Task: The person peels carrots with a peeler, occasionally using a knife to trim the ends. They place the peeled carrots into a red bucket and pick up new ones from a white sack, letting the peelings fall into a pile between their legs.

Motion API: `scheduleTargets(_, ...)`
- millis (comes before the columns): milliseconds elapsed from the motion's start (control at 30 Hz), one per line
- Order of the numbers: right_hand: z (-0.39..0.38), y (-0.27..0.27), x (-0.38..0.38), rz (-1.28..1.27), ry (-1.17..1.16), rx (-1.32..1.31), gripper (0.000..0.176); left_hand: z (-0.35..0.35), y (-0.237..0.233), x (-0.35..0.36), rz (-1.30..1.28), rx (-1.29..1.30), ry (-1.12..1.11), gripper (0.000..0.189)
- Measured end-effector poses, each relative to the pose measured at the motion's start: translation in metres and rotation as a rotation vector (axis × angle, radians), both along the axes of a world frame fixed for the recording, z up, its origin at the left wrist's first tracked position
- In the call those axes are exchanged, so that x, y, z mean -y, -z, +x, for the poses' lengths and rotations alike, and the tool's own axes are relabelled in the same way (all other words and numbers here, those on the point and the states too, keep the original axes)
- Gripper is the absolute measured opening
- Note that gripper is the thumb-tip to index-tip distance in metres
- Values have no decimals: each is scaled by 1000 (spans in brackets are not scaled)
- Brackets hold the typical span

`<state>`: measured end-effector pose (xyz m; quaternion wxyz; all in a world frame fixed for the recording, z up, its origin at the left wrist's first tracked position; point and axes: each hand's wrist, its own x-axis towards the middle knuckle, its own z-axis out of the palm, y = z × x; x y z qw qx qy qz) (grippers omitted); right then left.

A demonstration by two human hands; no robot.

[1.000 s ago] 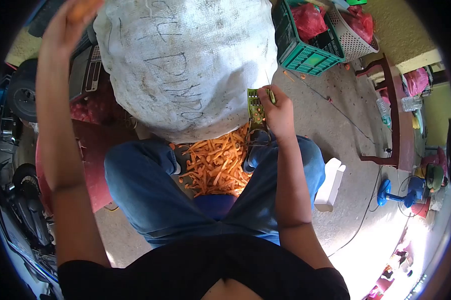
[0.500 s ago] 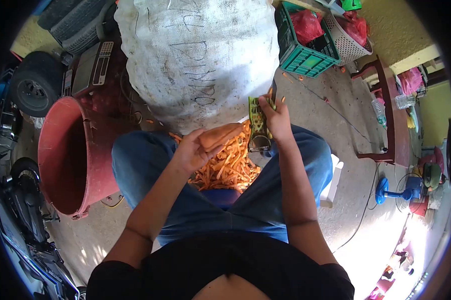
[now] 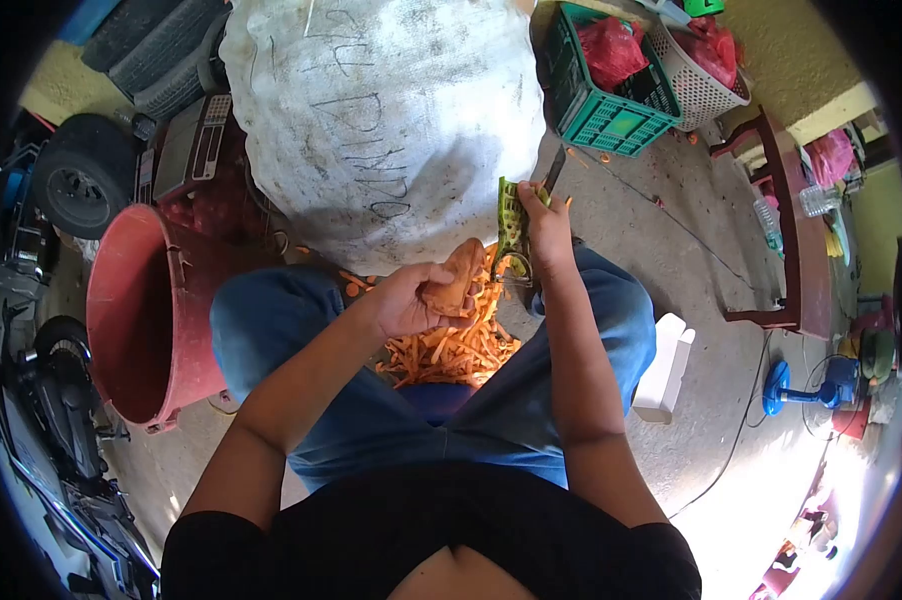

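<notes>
My left hand [image 3: 408, 302] is wrapped round a chunk of orange root vegetable [image 3: 459, 278] that looks like sweet potato, its tip pointing up and away from me. To its right, my right hand [image 3: 548, 235] grips a green hand slicer [image 3: 511, 215] with a hooped metal end pointing down. A dark blade-like strip [image 3: 555, 170] sticks out beyond the right fingers. The vegetable and the slicer are a small gap apart. Below both hands, between my knees, lies a heap of orange strips [image 3: 451, 350], with a dark blue rim [image 3: 439, 402] at its near side.
A big white sack [image 3: 391, 130] with handwriting stands in front. At left are a red barrel [image 3: 186, 320] and a wheel [image 3: 76, 190]. A green crate [image 3: 611, 120], a perforated basket [image 3: 696, 95], a white box [image 3: 663, 372] and a blue fan [image 3: 801, 390] stand at right.
The left hand has turned the vegetable more upright and moved slightly right, nearer the slicer. The right hand has risen slightly with the slicer. The whole view has shifted a little.
</notes>
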<state>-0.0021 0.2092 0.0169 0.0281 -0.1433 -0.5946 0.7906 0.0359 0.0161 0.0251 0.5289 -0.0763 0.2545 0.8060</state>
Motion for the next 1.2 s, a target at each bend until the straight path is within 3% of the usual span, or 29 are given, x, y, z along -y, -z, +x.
scheduleTargets(100,3,-4,7,12,16,5,17,-14,11,-2,-32,100,-43,36)
scheduleTargets(167,0,6,19,-15,170,20,23,-19,17,-3,-67,136,-44,38)
scheduleTargets(300,-5,12,44,-63,130,66,23,-15,39,5,-52,238,-132,40)
scheduleTargets(367,-2,24,52,213,126,79,23,-13,46,0,-34,341,-152,41)
scheduleTargets(433,3,20,57,367,121,37,24,-12,51,-4,-137,152,-90,37)
scheduleTargets(467,5,20,58,369,116,44,24,-9,51,-6,-34,179,-97,32)
scheduleTargets(700,17,9,66,633,163,-39,24,1,45,-8,-6,108,-132,28)
scheduleTargets(900,5,30,44,874,284,-54,22,4,51,-4,-117,49,-54,31)
scheduleTargets(1033,-25,30,-16,806,621,211,29,4,19,0,-185,-30,81,31)
scheduleTargets(1100,-22,23,-11,752,579,158,29,-1,17,-2,-105,-33,-34,31)
scheduleTargets(1167,-10,10,20,469,446,69,27,-7,27,-2,-28,19,-14,32)
scheduleTargets(1200,-3,9,34,548,369,-33,27,-9,33,-2,41,67,9,32)
